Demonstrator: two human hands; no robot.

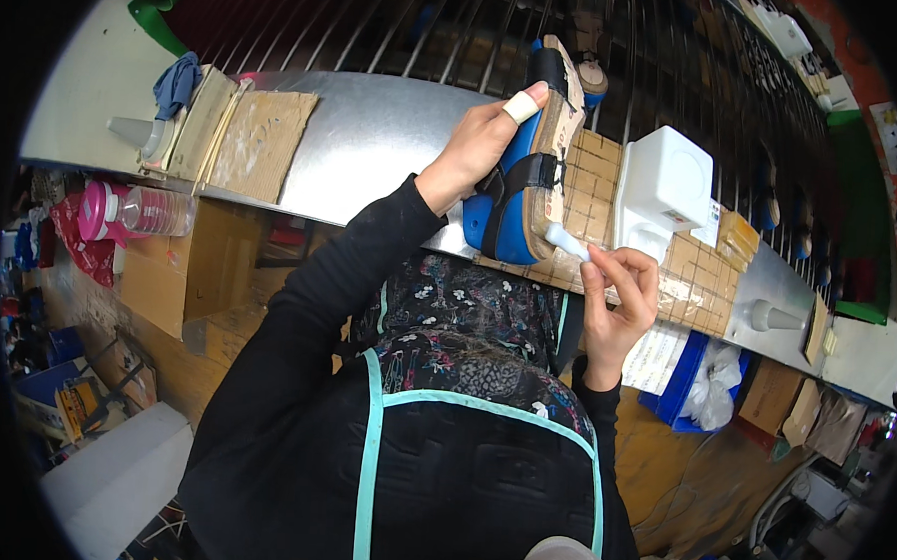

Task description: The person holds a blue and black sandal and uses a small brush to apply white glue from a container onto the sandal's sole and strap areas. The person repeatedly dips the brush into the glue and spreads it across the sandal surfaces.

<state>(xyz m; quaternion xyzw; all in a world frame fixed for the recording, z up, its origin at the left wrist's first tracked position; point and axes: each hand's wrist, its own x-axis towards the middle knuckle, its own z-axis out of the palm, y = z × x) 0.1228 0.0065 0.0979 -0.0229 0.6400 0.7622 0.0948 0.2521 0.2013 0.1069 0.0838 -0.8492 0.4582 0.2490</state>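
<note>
My left hand (481,146) grips a blue shoe last (511,223) near its upper end, with a pale finger wrap on one finger. Black straps (529,173) cross the last, and its tan sole face (558,135) is turned to the right, marked with dark writing. My right hand (620,298) is closed in a pinch on a small white applicator (568,242), whose kind of tip I cannot make out. That tip touches or nearly touches the lower end of the sole. Just beyond the right hand stands a white plastic container (668,180).
Behind the metal bench (364,146) run metal bars (459,40), with more lasts on the right. Taped cardboard (704,281) covers the bench's front. Flat cardboard (264,142) lies left; a grey cone (772,316) sits right. Below are a blue bin (679,395) and a cardboard box (183,278).
</note>
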